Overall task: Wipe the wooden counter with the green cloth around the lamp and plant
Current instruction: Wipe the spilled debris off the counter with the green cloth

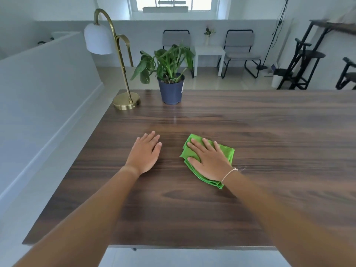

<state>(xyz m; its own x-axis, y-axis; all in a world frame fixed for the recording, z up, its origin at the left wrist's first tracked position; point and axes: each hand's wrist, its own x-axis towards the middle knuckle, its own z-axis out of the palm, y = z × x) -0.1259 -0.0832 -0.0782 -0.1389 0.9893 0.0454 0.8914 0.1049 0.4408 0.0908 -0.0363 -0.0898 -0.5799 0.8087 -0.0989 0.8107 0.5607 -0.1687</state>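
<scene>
The right hand (209, 160) lies flat, fingers spread, palm pressed on the folded cloth (227, 152), which sits on the counter (269, 132) well in front of the plant (170, 74) and a little to its right. The left hand (144, 153) rests open and empty on the wood, in front of the plant, left of the cloth. The lamp (126, 101) stands just left of the plant at the counter's far edge.

Dark, matt-grained wood counter (250, 132); nubby green cloth (227, 151); polished brass lamp (126, 102).

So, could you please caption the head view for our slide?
Right hand presses green cloth flat on wooden counter; left hand rests bare beside it.
</scene>
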